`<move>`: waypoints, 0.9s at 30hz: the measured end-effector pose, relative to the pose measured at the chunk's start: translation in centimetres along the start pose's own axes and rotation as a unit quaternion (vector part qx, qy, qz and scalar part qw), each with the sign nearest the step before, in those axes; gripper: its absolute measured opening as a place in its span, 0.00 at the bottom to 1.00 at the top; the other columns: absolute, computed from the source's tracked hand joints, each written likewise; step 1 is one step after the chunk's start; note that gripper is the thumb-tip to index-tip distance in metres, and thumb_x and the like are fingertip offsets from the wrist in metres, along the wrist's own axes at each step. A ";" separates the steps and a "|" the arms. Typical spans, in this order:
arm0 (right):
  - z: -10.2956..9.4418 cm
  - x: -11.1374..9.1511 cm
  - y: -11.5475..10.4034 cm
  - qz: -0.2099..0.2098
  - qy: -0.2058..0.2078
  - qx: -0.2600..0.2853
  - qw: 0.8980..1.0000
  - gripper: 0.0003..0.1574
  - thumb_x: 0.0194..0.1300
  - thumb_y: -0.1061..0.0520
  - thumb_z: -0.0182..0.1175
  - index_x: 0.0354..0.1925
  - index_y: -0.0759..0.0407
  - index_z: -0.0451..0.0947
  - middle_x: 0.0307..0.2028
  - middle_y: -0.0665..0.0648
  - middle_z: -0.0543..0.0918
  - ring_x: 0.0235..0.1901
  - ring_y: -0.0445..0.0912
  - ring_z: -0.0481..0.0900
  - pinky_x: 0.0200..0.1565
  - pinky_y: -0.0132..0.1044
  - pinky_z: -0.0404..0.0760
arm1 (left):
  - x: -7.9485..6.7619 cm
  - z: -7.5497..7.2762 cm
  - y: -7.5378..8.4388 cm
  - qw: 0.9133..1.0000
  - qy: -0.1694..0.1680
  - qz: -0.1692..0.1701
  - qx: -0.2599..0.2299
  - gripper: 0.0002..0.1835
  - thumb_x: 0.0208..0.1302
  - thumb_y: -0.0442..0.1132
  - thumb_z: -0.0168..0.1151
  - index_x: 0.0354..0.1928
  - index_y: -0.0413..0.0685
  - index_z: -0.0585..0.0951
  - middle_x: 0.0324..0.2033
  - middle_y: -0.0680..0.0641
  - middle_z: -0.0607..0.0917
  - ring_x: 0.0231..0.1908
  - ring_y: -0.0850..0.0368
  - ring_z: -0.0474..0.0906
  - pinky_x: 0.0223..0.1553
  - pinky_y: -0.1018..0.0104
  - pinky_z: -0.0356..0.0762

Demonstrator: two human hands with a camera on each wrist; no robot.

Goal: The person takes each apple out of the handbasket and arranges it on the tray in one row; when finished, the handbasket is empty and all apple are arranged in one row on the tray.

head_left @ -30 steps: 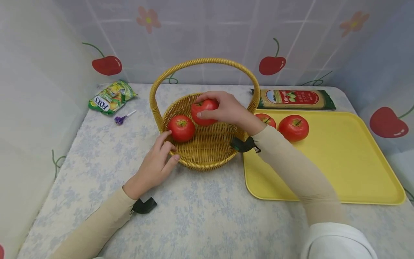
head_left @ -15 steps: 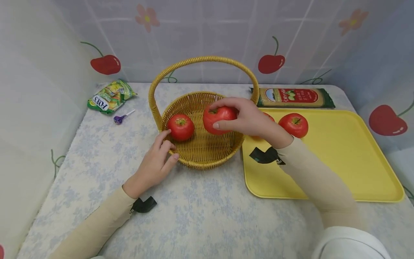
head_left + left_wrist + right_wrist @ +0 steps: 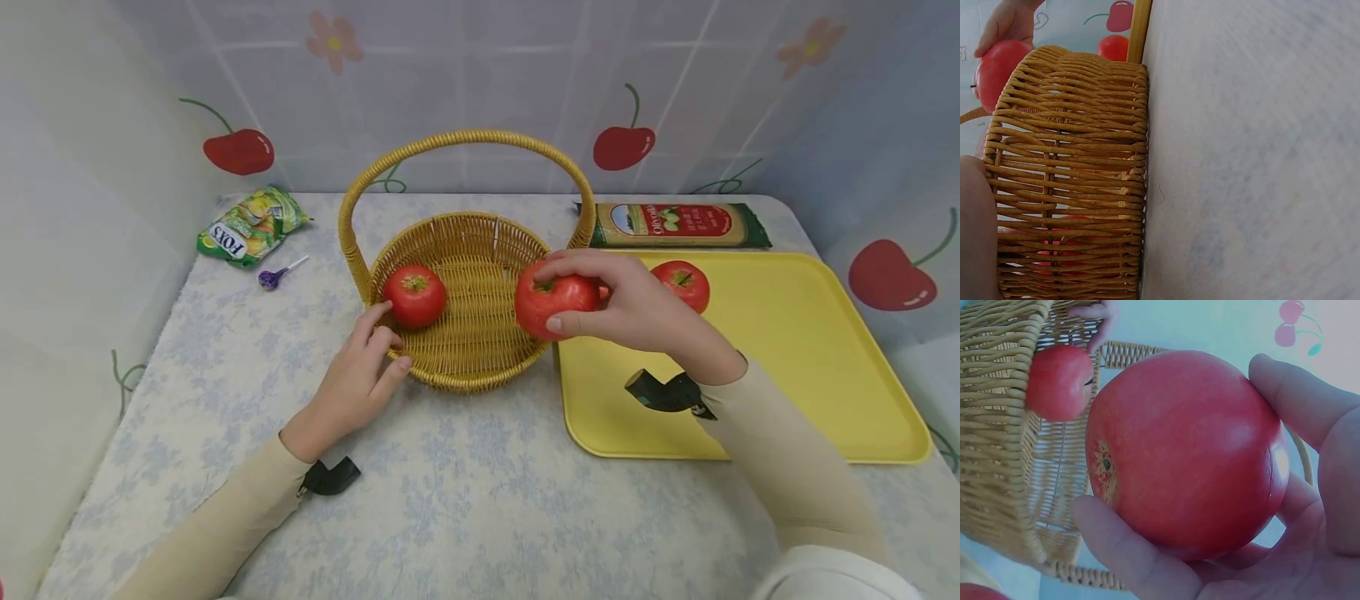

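In the head view my right hand (image 3: pixel 633 304) grips a red apple (image 3: pixel 551 304) above the right rim of a wicker basket (image 3: pixel 467 383). Thumb and fingers wrap that apple in the right wrist view, its blossom end facing left. Inside the basket, at the left, sits another red apple (image 3: pixel 415 296). My left hand (image 3: pixel 352 383) holds the basket's front-left rim, fingers curled over it and thumb outside. From the left wrist, the woven wall (image 3: pixel 1072 175) fills much of the view.
A yellow tray (image 3: pixel 750 400) lies right of the basket, with a red apple (image 3: pixel 684 283) on it and another mostly hidden behind my right hand. A long spaghetti packet (image 3: pixel 678 225) lies behind. A candy bag (image 3: pixel 255 225) and purple lollipop (image 3: pixel 272 279) lie at left.
My right hand has carried its apple from over the basket's middle rightward and nearer, to the right rim by the tray. The left hand keeps its place.
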State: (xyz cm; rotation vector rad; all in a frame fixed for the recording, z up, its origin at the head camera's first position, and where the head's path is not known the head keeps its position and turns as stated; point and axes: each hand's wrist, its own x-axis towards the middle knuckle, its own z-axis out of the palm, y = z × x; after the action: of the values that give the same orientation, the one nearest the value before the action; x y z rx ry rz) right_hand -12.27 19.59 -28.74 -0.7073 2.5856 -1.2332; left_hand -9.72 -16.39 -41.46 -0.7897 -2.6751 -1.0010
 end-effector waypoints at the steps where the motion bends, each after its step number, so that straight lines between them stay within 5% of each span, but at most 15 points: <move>1: -0.1 -0.3 0.2 -0.002 0.001 0.001 1.000 0.27 0.63 0.55 0.73 0.60 0.48 0.80 0.62 0.53 0.79 0.57 0.50 0.75 0.47 0.37 0.83 | 0.0 0.0 0.0 1.000 0.000 0.001 0.000 0.29 0.78 0.65 0.40 0.43 0.45 0.73 0.74 0.33 0.63 0.67 0.33 0.71 0.48 0.44 0.75; 9: -1.1 -3.4 1.4 -0.001 0.036 0.018 0.999 0.31 0.61 0.60 0.74 0.62 0.48 0.80 0.64 0.53 0.77 0.57 0.49 0.73 0.43 0.31 0.84 | 0.0 0.0 0.1 1.000 0.000 0.001 0.001 0.29 0.78 0.65 0.40 0.43 0.45 0.73 0.74 0.33 0.63 0.64 0.34 0.73 0.47 0.45 0.75; 15: -2.5 -5.7 3.2 0.009 0.083 0.037 0.996 0.33 0.61 0.68 0.70 0.63 0.56 0.78 0.61 0.43 0.75 0.53 0.42 0.75 0.41 0.28 0.84 | -0.1 0.0 0.1 1.000 -0.003 -0.003 0.000 0.28 0.78 0.64 0.41 0.44 0.45 0.73 0.74 0.34 0.63 0.66 0.33 0.72 0.48 0.44 0.75; 27: -6.0 -8.6 7.0 0.056 0.202 0.027 0.977 0.32 0.63 0.73 0.65 0.64 0.56 0.78 0.56 0.38 0.78 0.48 0.37 0.76 0.40 0.20 0.80 | -0.1 0.1 -0.1 1.000 0.000 0.000 0.006 0.29 0.78 0.65 0.39 0.44 0.45 0.73 0.74 0.34 0.63 0.67 0.33 0.71 0.50 0.40 0.76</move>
State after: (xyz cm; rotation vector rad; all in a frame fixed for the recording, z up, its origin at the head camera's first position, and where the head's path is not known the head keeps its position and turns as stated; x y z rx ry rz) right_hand -9.38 31.71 -30.59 -0.3173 2.8429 -1.5390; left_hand -9.71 -16.45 -41.58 -0.7877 -2.6782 -0.9845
